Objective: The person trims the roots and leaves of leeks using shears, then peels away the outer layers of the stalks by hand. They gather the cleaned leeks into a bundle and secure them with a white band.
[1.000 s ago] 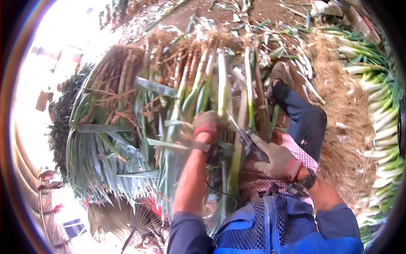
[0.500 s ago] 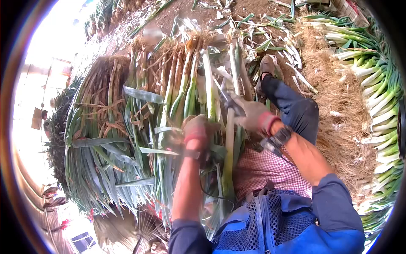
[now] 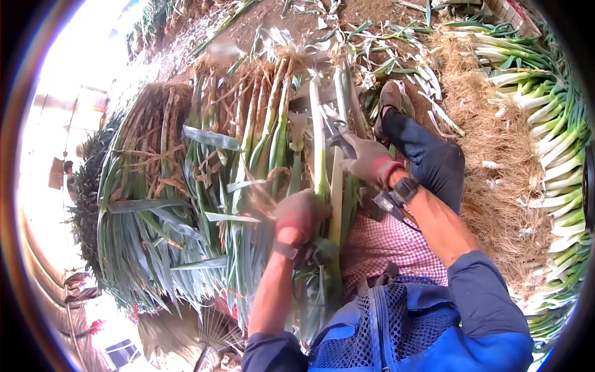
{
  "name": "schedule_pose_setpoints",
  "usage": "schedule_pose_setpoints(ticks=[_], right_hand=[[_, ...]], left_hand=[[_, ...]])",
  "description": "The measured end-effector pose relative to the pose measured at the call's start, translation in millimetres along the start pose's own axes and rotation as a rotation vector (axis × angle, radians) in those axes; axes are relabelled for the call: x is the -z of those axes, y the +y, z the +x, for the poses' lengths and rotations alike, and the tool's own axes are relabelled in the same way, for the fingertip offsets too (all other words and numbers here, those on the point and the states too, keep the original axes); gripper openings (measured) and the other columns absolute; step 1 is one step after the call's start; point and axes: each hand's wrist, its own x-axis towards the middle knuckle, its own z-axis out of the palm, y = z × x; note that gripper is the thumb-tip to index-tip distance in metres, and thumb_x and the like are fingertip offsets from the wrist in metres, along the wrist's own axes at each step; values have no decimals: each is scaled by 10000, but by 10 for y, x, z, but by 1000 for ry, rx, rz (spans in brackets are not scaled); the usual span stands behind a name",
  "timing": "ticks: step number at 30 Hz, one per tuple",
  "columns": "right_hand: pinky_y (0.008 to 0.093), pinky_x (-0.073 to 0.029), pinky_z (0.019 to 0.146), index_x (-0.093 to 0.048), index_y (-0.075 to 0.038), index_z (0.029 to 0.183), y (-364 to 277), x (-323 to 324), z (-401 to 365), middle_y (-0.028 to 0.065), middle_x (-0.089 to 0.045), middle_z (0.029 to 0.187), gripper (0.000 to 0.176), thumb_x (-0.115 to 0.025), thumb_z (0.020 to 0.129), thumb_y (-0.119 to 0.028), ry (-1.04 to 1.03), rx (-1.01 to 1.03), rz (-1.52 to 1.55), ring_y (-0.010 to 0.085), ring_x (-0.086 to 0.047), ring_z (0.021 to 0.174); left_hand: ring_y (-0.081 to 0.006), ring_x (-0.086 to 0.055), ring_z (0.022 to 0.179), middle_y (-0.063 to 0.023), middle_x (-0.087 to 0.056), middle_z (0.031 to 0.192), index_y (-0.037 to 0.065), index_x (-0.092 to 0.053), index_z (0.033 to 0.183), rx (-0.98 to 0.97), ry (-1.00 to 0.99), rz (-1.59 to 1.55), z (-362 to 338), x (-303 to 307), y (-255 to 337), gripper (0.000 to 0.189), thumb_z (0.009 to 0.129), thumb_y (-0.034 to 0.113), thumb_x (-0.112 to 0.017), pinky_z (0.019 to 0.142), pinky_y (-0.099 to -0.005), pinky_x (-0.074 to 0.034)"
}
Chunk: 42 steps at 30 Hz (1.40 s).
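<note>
My left hand (image 3: 302,211), in a grey-and-red work glove, is closed around the green part of a leek (image 3: 318,136). Its white shank points away from me. My gloved right hand (image 3: 367,160) grips a dark-handled tool (image 3: 340,142) whose slender pale tip lies beside the shank; the glove hides part of the handle. Another long leek (image 3: 336,208) lies under the tool, close to my right hand. Left of my left hand, a loose dry leaf strip (image 3: 261,199) shows blurred. Untrimmed leeks (image 3: 248,133) with brown roots lie along that side.
A thick heap of leeks (image 3: 142,180) fills the left. Cut roots (image 3: 496,186) cover the ground at right, beside a row of white-shanked leeks (image 3: 561,177). Leaf scraps (image 3: 427,80) litter the soil beyond my shoe (image 3: 391,96). A wrist-worn device (image 3: 388,201) has a cord.
My left hand has drawn back toward me and slightly right, and the leek in it has shifted right. My right hand with the tool has moved slightly away from me.
</note>
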Motion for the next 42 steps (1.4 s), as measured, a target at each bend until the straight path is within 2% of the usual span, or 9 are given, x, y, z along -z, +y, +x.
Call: schedule_pose_setpoints(ticks=[3,14,20,25,29,31,34,40,42], right_hand=[[489,-561,965,-313,-137,1709,-18,-25,-404,255,-758,1069,908,-716,929,-373,-66,135,-14,432,-743,1020],[521,-537,998,-276,-190,1726,177,-4,-846,293,-728,1179,947,-742,930,-402,-138,78,-100,469,-711,1103],[449,-468,1161,-273,-137,1723,276,44,-849,288,-600,1504,976,-761,906,-353,-96,-14,20,450,-596,1366],[435,-482,1144,-269,-99,1716,187,81,-1001,283,-604,1500,1005,-781,888,-348,-260,23,39,452,-626,1329],[438,-494,1130,-271,-105,1717,364,-33,-992,295,-620,1469,1010,-788,884,-348,-242,86,60,458,-641,1302],[483,-536,991,-229,-165,1735,390,-92,-990,278,-737,1189,1005,-750,914,-416,-254,112,36,454,-715,1103],[486,-534,1000,-239,-147,1730,351,-41,-997,282,-734,1215,997,-754,913,-396,-286,29,73,461,-708,1132],[481,-506,1066,-228,-93,1725,490,-102,-1027,322,-661,1352,1017,-760,903,-369,-238,106,144,478,-658,1238],[482,-506,1066,-233,-74,1719,499,-102,-1030,328,-668,1318,1012,-771,902,-335,-272,66,151,483,-661,1216]], left_hand=[[-417,-766,837,-224,-763,872,57,-800,904,-103,-24,-41,-249,-47,-94,390,835,440,-773,761,-489,-594],[-377,-774,823,-163,-774,846,106,-780,886,-203,-288,75,-908,-221,102,401,876,507,-792,729,-486,-596],[-419,-734,1096,-257,-755,1137,-18,-618,1335,-156,480,-101,112,-65,-299,757,843,494,-883,920,-489,-583],[-407,-720,1172,-291,-726,1303,-82,-429,1566,133,-34,-136,801,-520,-361,1031,871,545,-862,1037,-475,-552],[-201,-740,980,-131,-781,1164,-81,-510,1525,44,-355,-1128,1080,-905,-585,783,872,166,-866,869,-351,-604],[-199,-739,945,-135,-779,1131,-79,-546,1488,96,-300,-1098,889,-539,-376,696,871,84,-825,848,-327,-603],[-219,-709,786,-151,-763,982,-81,-649,1275,80,-131,-1478,748,-285,-285,417,879,26,-729,712,-326,-580],[-188,-659,747,-100,-726,918,-18,-709,1088,-184,-32,-1475,1171,636,-300,276,876,158,-700,745,-316,-556],[-184,-656,782,-66,-708,917,16,-711,1087,-455,297,-988,1466,977,-327,276,909,227,-723,738,-317,-547]])
